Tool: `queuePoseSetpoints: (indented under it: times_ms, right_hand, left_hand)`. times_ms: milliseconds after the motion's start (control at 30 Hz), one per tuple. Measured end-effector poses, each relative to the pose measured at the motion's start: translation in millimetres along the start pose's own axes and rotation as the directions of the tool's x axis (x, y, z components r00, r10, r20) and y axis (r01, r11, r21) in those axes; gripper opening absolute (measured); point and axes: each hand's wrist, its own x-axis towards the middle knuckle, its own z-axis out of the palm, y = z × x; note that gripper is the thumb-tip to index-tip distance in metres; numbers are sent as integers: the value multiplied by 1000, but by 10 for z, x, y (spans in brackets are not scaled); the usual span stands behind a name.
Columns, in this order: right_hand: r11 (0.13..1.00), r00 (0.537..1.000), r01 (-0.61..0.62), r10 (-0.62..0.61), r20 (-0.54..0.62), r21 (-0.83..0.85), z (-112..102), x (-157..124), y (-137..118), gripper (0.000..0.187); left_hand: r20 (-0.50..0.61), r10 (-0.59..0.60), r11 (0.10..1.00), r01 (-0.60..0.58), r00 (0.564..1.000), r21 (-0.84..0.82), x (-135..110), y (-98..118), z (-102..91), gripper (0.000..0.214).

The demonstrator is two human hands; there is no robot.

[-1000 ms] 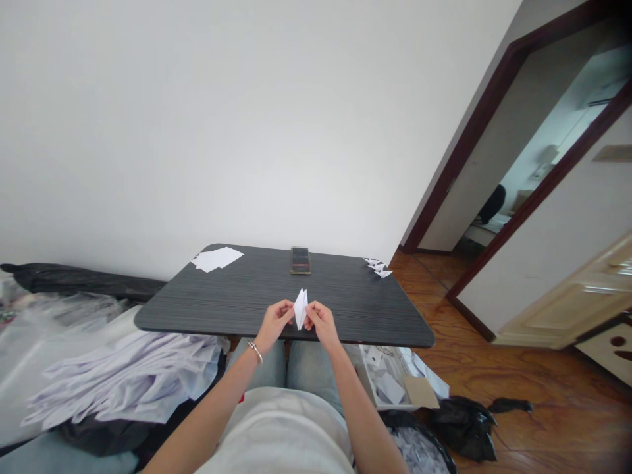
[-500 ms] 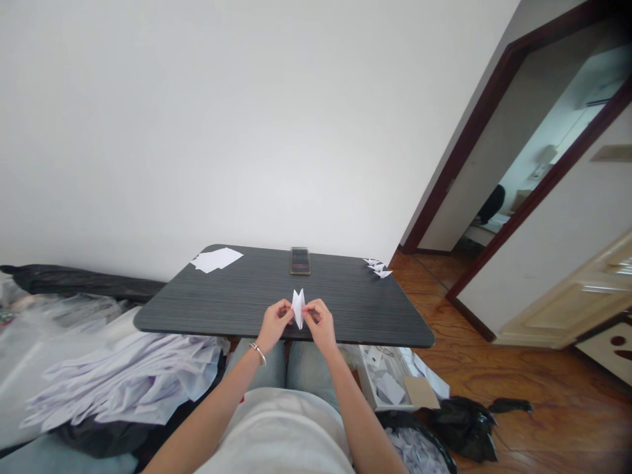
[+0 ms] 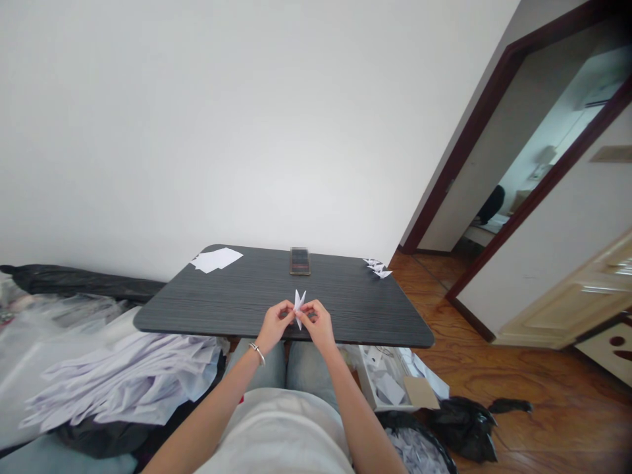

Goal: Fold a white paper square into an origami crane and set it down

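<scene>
A small folded white paper, with two points sticking up like an origami piece, is pinched between both hands over the front part of the dark table. My left hand grips its left side between thumb and fingertips. On the other side, my right hand pinches it, and the two sets of fingertips nearly meet. Fingers hide the paper's middle; its lower tip shows beneath them. Several folded white paper pieces lie at the table's far right corner, and flat white sheets at the far left.
A phone rests by the table's back edge against the wall. Below the right side are an open box of papers and black plastic bags. White cloth-like material is heaped at the left. A doorway stands at the right.
My right fingers have moved slightly left and closer to my left fingers. The folded paper looks narrower, its upper points spread wider apart.
</scene>
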Motion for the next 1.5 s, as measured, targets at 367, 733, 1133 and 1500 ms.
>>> queuePoseSetpoints:
  times_ms: [367, 733, 1133, 1500]
  right_hand:
    - [994, 996, -84, 86, -20, 75, 1, -10, 28, 12]
    - [993, 994, -101, 103, -26, 68, 5, -15, 10, 12]
    - [993, 995, -76, 69, 72, 90, -30, -19, 14, 16]
    - [985, 991, -119, 110, 80, 127, -13, 6, 52, 18]
  left_hand:
    - [-25, 37, 998, -36, 999, 54, -12, 12, -2, 21]
    - [-54, -3, 998, 0, 999, -55, -31, 20, 23, 18]
    - [-58, -13, 998, 9, 998, -67, -21, 53, 16, 18]
    - [-43, -25, 998, 23, 999, -55, 3, 24, -2, 19]
